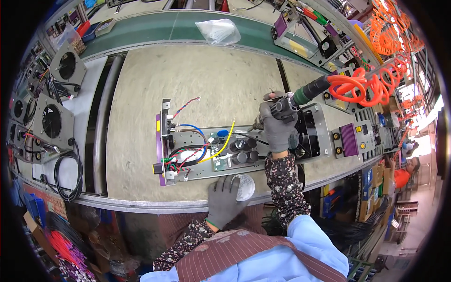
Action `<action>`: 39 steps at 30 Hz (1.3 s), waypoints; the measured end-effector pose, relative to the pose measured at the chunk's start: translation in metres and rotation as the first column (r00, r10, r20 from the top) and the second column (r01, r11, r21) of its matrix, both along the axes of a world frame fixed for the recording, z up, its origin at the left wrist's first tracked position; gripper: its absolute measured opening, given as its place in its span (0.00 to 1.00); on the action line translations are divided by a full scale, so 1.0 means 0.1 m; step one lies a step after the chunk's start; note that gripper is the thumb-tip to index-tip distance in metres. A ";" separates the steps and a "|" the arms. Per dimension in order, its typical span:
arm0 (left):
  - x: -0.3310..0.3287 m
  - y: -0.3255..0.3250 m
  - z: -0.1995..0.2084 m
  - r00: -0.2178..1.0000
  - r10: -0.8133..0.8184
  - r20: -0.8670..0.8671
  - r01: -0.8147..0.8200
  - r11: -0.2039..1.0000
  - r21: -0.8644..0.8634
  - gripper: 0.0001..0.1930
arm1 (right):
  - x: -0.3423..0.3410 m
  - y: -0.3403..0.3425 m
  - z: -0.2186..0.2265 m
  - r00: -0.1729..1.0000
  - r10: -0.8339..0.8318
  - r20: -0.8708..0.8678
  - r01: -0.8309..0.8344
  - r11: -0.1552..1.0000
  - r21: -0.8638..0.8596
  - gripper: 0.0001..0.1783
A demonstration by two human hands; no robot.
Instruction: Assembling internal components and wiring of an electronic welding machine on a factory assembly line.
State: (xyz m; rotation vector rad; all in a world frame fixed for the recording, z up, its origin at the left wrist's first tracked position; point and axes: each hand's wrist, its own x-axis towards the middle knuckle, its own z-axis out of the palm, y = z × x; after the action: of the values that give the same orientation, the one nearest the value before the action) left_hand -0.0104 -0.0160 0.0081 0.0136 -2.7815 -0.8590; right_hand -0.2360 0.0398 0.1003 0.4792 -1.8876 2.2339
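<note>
My right hand (279, 129), in a grey glove, is wrapped round a dark pneumatic screwdriver (287, 107). The tool's tip points down at the far edge of a grey metal chassis (199, 173). On that chassis sit a green circuit board (220, 157) with black cylindrical capacitors (242, 157), a purple-edged end panel (159, 141) at the left and a fan housing (314, 134) at the right. Coloured wires, among them a yellow one (227, 143), rise beside the board. My gloved left hand (223, 199) grips a round whitish tub (245, 187) at the bench's near edge; its contents are unclear.
An orange coiled air hose (359, 89) runs from the screwdriver to the upper right. Several fan units (51, 120) with cables stand at the left. A clear plastic bag (218, 32) lies on the green conveyor belt (164, 29). Another purple-sided unit (350, 140) stands at the right.
</note>
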 end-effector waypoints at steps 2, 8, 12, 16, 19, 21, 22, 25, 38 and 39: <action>-0.02 0.00 -0.01 1.000 0.000 0.002 0.000 1.000 -0.001 0.35 | -0.01 0.00 -0.01 1.000 0.006 0.016 -0.006 1.000 -0.011 0.19; -0.02 0.02 0.00 1.000 0.010 -0.014 -0.010 1.000 -0.025 0.36 | 0.02 -0.06 0.06 0.995 -0.009 0.101 0.005 0.999 0.037 0.17; 0.03 0.03 -0.06 0.998 0.015 -0.057 -0.017 0.999 -0.029 0.38 | 0.02 -0.08 0.10 0.991 0.005 0.132 -0.021 0.992 0.121 0.16; 0.06 0.02 -0.01 0.999 0.015 -0.052 -0.017 0.999 -0.043 0.39 | 0.14 0.04 0.12 1.000 0.000 0.028 0.000 1.000 0.031 0.16; 0.00 0.13 0.03 0.999 0.021 -0.037 -0.022 0.999 -0.034 0.41 | 0.50 0.56 0.70 0.981 0.047 -0.191 -0.092 0.967 -0.238 0.20; 0.02 0.15 -0.02 0.999 0.040 -0.020 -0.041 0.996 -0.074 0.41 | 0.73 1.22 0.97 0.995 -0.088 -0.037 0.076 0.965 -0.252 0.31; -0.01 0.17 -0.02 0.997 0.078 -0.011 -0.079 0.992 -0.102 0.40 | 0.88 1.45 1.20 0.957 -0.060 -0.284 -0.023 0.960 -0.279 0.34; -0.01 0.23 0.02 0.993 0.097 -0.071 -0.104 0.989 -0.102 0.38 | 1.34 2.45 1.44 0.852 0.141 -0.504 -0.276 0.939 -0.203 0.29; -0.84 1.58 0.55 0.874 -0.376 -0.306 0.428 0.895 0.123 0.37 | 1.38 4.54 -0.40 0.625 -0.745 0.234 0.760 0.649 0.036 0.07; -0.98 1.78 0.54 0.876 -0.394 -0.279 0.442 0.887 0.137 0.38 | 1.29 4.77 -0.81 0.596 -0.787 0.157 0.791 0.609 0.051 0.09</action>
State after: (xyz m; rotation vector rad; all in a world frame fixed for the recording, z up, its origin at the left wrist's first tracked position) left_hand -0.1083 0.1619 0.0620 -0.6441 -2.4885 -1.1450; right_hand -0.1067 0.5168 0.0193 -0.5131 -1.6387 1.6809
